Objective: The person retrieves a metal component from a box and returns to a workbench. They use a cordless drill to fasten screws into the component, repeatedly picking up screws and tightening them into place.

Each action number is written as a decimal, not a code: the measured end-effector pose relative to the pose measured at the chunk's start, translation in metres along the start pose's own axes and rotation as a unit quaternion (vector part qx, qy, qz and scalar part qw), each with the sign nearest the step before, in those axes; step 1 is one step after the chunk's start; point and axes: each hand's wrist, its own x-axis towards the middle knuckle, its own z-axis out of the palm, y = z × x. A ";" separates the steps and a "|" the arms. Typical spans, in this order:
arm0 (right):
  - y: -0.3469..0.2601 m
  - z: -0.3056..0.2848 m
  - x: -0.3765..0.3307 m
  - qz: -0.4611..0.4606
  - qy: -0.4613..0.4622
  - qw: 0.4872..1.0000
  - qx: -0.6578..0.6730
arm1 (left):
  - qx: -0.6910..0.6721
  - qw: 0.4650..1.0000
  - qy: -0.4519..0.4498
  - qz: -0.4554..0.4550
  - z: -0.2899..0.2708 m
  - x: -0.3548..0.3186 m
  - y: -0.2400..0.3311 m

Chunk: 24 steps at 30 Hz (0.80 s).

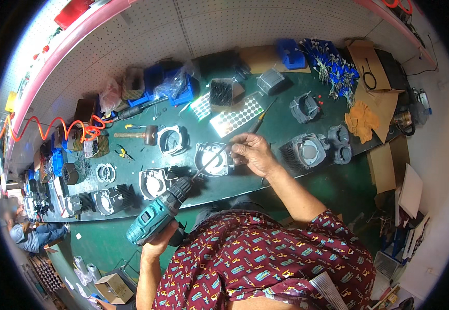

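Two hands share the work: the left hand (158,242) is wrapped tight round the teal drill (157,213) grip, the right hand (253,153) pinches its long bit (211,161) over a grey casting (211,159) mid-bench, near the front edge (likely heavy, rigid metal; best gripped by its rim).

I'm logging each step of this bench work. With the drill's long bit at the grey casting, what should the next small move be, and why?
Probably seat the bit tip squarely before pulling the trigger. The left hand grips the teal cordless drill, its long bit slants up to the grey metal casting, and the right hand pinches near the tip, steadying it. Whether the tip is already seated is too small to tell.
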 end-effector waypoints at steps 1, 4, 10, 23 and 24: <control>-0.002 0.000 0.000 0.000 -0.003 1.000 -0.006 | -0.003 1.000 -0.004 -0.013 -0.004 -0.001 -0.002; -0.011 -0.009 0.001 -0.015 -0.048 0.996 -0.076 | -0.041 0.998 -0.005 -0.047 -0.007 -0.002 0.002; -0.051 -0.006 0.004 0.104 -0.144 0.957 -0.229 | 0.042 0.998 -0.038 -0.009 -0.030 0.002 0.020; 0.034 0.010 0.048 -0.147 -0.255 0.688 -0.663 | 0.218 0.975 -0.053 -0.007 -0.038 0.021 0.077; 0.042 0.007 0.050 -0.139 -0.259 0.692 -0.659 | 0.169 0.984 -0.054 -0.024 -0.032 0.026 0.086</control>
